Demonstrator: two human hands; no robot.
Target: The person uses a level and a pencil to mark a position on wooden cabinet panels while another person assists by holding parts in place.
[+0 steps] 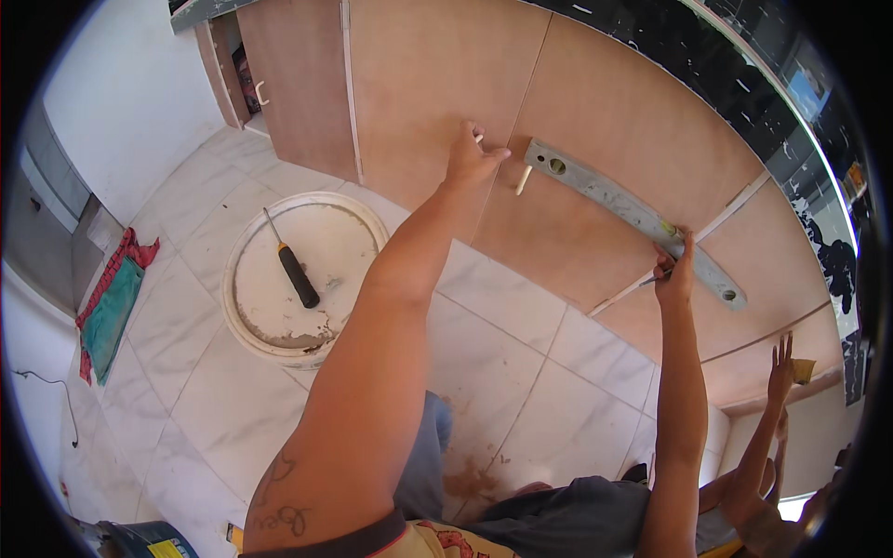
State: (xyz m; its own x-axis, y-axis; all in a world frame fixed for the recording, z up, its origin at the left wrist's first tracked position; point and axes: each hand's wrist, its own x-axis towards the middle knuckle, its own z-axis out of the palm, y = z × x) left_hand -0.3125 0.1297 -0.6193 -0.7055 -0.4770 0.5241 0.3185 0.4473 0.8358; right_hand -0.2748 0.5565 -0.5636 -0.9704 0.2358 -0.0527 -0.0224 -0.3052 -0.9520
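My left hand (477, 156) is at the pale wooden cabinet door (423, 84), fingers closed on a small white piece (478, 139) near the seam between panels. My right hand (679, 270) grips a long grey spirit level (600, 197) held slanting across the panels, and a slim pointed tool (648, 281) shows in the same fingers. A white handle (523, 180) stands just under the level's left end. Another cabinet door (293, 102) with a cream handle, at upper left, stands by an open gap.
A co-worker's hand (781, 372) presses a tan pad (803, 370) on the right-hand panel. A round lid (246, 242) on the tiles bears a screwdriver (296, 274). Red and teal cloths (113, 312) lie at left, a dark bucket (126, 539) at lower left. A dark countertop edge (744, 84) runs above.
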